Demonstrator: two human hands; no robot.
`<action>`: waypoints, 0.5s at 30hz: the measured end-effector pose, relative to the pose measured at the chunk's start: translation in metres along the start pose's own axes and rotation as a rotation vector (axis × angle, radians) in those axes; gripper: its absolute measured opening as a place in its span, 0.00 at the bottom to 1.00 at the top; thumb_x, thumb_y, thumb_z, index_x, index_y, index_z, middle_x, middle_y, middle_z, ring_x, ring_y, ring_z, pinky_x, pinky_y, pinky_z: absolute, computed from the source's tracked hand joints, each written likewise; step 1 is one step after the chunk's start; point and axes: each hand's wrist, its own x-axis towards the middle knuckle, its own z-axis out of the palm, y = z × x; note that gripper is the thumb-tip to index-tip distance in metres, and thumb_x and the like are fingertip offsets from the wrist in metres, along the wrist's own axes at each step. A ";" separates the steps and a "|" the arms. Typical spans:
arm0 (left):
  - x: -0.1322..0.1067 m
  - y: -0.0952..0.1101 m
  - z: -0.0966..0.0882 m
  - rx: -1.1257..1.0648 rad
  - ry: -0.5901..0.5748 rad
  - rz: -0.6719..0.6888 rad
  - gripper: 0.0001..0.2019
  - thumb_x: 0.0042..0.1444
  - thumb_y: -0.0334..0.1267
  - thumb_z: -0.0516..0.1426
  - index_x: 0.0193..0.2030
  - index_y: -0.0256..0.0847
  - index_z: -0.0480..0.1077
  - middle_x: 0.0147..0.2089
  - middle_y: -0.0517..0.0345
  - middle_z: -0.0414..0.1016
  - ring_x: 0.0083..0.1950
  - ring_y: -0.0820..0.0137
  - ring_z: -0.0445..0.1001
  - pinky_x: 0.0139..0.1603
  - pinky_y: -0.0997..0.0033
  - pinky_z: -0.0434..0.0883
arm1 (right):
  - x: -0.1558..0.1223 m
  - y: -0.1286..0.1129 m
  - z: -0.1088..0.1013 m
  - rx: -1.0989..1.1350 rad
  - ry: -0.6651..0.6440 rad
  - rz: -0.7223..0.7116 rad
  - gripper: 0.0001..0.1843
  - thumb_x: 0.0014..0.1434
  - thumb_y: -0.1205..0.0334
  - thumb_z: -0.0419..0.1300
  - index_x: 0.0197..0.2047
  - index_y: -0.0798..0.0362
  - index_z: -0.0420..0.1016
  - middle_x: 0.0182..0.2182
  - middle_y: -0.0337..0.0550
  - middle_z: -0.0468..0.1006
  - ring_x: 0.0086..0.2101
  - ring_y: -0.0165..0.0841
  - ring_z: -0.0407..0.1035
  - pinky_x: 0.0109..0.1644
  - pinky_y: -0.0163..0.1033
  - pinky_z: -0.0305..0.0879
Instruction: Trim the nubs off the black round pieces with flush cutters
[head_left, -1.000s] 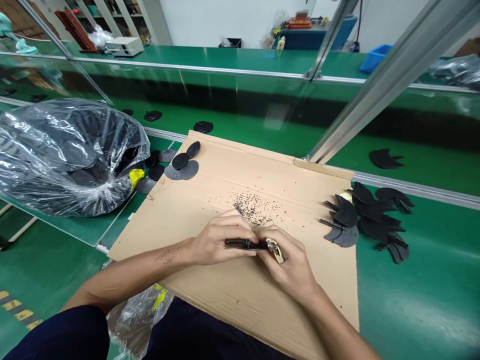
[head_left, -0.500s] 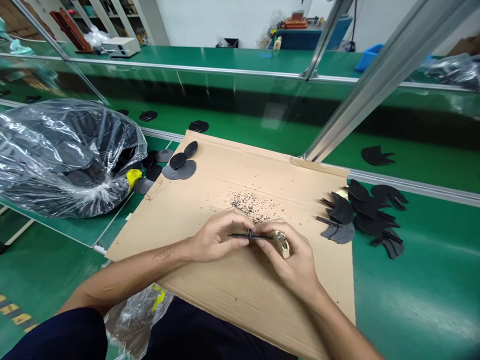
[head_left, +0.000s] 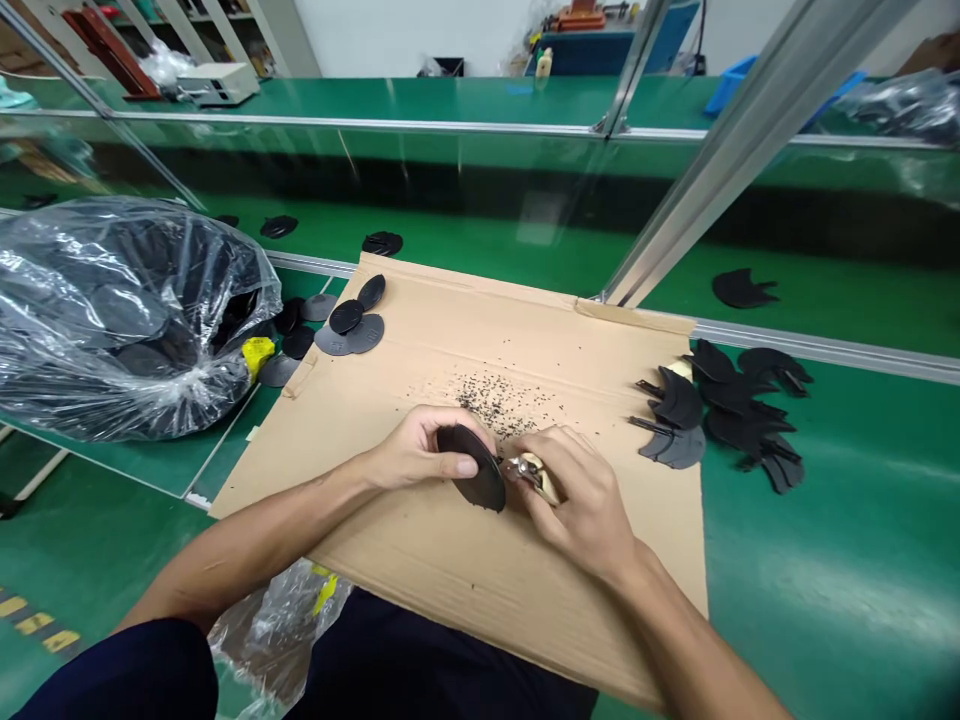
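As left hand (head_left: pixel 415 457) pinches a black disc (head_left: pixel 475 482), right hand (head_left: pixel 586 503) grips a half-hidden tool (head_left: pixel 534 474).

Factory assembly line, green conveyor belt (head_left: pixel 465 245), aluminium frame rails (head_left: pixel 720 130), bagged parts (head_left: pixel 120 310)

1 second ago the black piece (head_left: pixel 472 480) in the left hand (head_left: pixel 416 455) showed only as a thin dark line, edge-on between both hands. 0.5 seconds ago it was still edge-on, with a small nub at its middle. Now it is turned so its flat oval face looks up at the camera, with the thumb laid across its upper rim. The right hand (head_left: pixel 589 505) has brought the pale-handled cutter (head_left: pixel 534 473) round, and its metal tip meets the piece's right edge.
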 end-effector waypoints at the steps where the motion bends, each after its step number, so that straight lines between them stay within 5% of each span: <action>1: 0.000 0.000 0.000 -0.002 -0.015 0.003 0.16 0.52 0.46 0.70 0.39 0.35 0.79 0.38 0.50 0.82 0.39 0.68 0.79 0.41 0.70 0.75 | -0.001 0.001 0.001 -0.016 -0.016 -0.021 0.09 0.65 0.68 0.56 0.47 0.50 0.73 0.35 0.46 0.78 0.35 0.39 0.72 0.39 0.45 0.67; 15: 0.000 0.003 -0.004 -0.008 -0.137 -0.075 0.17 0.53 0.48 0.69 0.39 0.35 0.79 0.36 0.50 0.82 0.36 0.68 0.79 0.37 0.71 0.74 | -0.002 0.008 -0.004 -0.132 -0.068 -0.126 0.11 0.66 0.66 0.55 0.48 0.52 0.75 0.33 0.46 0.77 0.33 0.37 0.67 0.35 0.42 0.62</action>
